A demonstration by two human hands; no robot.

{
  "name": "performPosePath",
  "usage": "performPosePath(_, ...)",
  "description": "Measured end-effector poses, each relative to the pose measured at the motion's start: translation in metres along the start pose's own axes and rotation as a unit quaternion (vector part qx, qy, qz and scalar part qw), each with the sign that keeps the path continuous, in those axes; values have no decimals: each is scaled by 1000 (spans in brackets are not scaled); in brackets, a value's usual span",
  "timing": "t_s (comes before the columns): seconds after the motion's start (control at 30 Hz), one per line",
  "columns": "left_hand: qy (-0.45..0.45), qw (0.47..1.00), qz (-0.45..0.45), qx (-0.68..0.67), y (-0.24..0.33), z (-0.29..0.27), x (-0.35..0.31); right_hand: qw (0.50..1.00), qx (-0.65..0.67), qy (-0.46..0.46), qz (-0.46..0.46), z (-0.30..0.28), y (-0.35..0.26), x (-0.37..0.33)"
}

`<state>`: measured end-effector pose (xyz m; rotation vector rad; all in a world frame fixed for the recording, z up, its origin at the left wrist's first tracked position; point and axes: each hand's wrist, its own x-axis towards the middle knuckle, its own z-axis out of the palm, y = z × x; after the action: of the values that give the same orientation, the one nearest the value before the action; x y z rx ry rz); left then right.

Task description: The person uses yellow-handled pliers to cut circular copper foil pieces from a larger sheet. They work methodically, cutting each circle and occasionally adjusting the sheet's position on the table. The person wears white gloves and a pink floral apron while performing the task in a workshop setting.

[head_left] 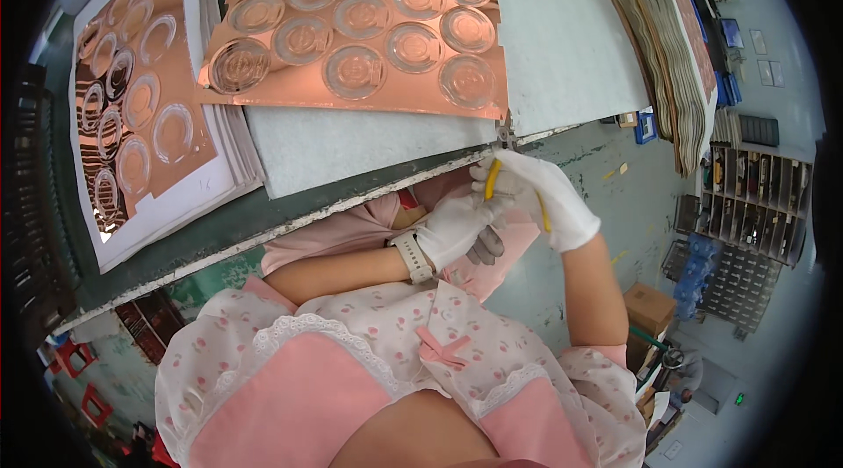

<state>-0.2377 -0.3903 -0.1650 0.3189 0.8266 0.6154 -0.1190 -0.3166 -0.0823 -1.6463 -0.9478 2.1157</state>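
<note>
My right hand (553, 200), in a white glove, is closed round yellow-handled pliers (493, 180). Their metal jaws point up at the near right corner of a shiny copper-coloured sheet (399, 38). Several round shapes with clear-looking rings cover that sheet, which lies on a pale board (369, 147) on the workbench. Just left of the pliers, below the bench edge, is my left hand (452, 229). It wears a white glove with grey fingertips, and its fingers are bent together. Whatever they may hold is hidden.
A second copper-coloured sheet (140, 108) rests on a paper stack at the left. Layered sheets (645, 38) are piled at the far right of the bench. The worn bench edge (325, 205) runs just beyond my hands. A shelf rack (755, 200) and a cardboard box (648, 308) stand right.
</note>
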Motion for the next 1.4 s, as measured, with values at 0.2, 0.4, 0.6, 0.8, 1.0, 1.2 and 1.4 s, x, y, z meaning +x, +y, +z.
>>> performPosePath(0.2, -33, 999, 30, -8, -7, 1, 2, 939, -216, -196, -179, -31, -6, -11)
performPosePath(0.4, -29, 998, -10, 60, -5, -4, 5, 991, -122, -49, 38, -7, -5, -5)
performPosePath(0.6, -47, 623, 461, 629, -10, -32, -1, 992, -118, 18, -31, -3, 29, -2)
performPosePath(0.8, 84, 653, 453, 601, 54, -12, -63, 997, 37, 6, -67, 1, 48, -1)
performPosePath(1.0, 233, 594, 566, 522, 57, -22, -33, 997, 10, 35, -73, 7, 47, 0)
performPosePath(1.2, 237, 564, 567, 551, 51, -27, -31, 996, -15, 58, -61, 11, 43, -2)
performPosePath(1.4, 240, 560, 567, 554, 51, -26, -31, 996, -2, 56, -65, 10, 48, 1)
